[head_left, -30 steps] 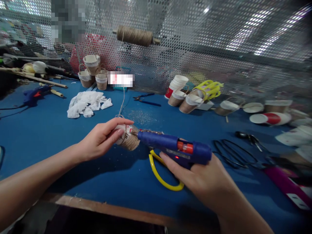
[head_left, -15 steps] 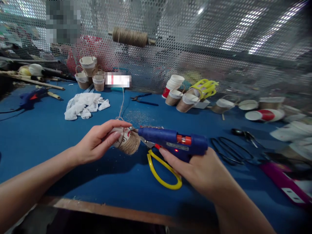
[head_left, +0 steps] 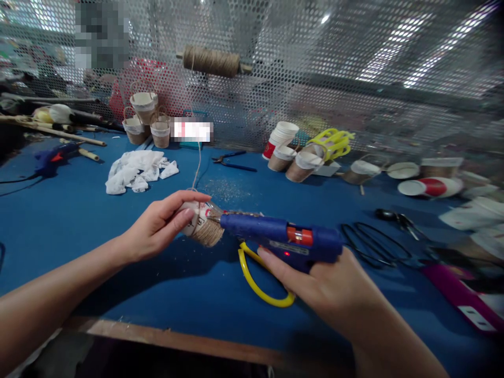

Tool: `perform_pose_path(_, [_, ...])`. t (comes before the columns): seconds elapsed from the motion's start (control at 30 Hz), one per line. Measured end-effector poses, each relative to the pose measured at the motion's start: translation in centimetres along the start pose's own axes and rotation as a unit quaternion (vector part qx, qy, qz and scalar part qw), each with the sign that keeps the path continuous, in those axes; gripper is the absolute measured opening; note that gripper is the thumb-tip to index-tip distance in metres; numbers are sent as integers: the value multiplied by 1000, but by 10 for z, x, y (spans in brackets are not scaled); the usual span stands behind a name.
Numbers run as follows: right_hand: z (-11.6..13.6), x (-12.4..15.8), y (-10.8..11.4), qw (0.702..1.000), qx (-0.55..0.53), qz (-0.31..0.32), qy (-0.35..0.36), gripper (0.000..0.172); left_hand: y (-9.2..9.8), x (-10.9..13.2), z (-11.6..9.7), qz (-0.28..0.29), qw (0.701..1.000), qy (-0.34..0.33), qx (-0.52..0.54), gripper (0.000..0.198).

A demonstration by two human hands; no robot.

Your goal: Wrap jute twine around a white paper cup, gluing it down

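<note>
My left hand (head_left: 167,223) grips a paper cup (head_left: 208,230) that lies on its side, its lower part wound with brown twine. From the cup a strand of twine (head_left: 198,163) runs up toward a twine spool (head_left: 211,61) on the mesh. My right hand (head_left: 315,283) is wrapped round a blue glue gun (head_left: 271,231) with a small red light. The gun's nozzle points left and meets the cup's side, near the edge of the winding. Partly beneath the gun lie yellow-handled scissors (head_left: 252,283); their blades are mostly hidden.
Crumpled white material (head_left: 136,170) lies at the left, near a second glue gun (head_left: 51,157). Twine-wrapped cups (head_left: 160,132) and pliers (head_left: 236,161) stand or lie toward the mesh. More cups, black cable (head_left: 374,244) and a purple power strip (head_left: 457,294) occupy the right.
The glue gun has tilted and shifted slightly down and right, its nozzle now lower on the cup. The cup has turned a little in my left hand.
</note>
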State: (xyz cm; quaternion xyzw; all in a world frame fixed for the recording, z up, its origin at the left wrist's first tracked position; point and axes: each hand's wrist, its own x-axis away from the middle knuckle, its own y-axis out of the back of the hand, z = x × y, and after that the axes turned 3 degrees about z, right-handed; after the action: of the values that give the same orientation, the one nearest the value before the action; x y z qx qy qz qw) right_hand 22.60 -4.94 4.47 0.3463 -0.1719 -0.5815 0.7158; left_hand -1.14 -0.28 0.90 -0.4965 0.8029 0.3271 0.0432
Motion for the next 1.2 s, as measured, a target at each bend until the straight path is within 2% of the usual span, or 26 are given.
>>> perform_pose_path(0.2, [6,-4,3,998,-20,43,-49,16,-1,0,3,-6,1000,6,18,30])
perform_pose_path(0.37, [-2,-12,14,992,-62,66,-93,21,-3,-2,9,-5,996,14,84,42])
perform_pose_path(0.47, [-18,-26,17,983,-136,23,-122,25,-4,-3,13,-5,996,20,88,47])
perform_pose_path(0.57, [-38,-45,16,976,-140,-57,-160,28,-2,-4,16,-15,998,15,55,49])
perform_pose_path(0.73, [-63,-70,6,970,-104,-58,-211,28,1,-5,18,-26,1000,5,1,51])
perform_pose_path(0.93, [-79,-81,-1,973,-22,-51,-224,31,3,-6,18,-19,1000,15,-20,52])
perform_pose_path(1.0, [-77,-81,0,976,8,-67,-209,30,4,-6,17,-15,999,18,-26,52])
perform_pose_path(1.1, [-58,-78,0,983,18,-71,-168,18,3,-4,13,-6,1000,1,-29,52])
perform_pose_path(1.13, [-49,-77,-1,987,10,-55,-151,17,2,-3,11,-1,1000,-8,-26,53])
perform_pose_path(1.2, [-30,-75,-5,993,-23,0,-119,27,1,0,7,18,999,-24,-17,54])
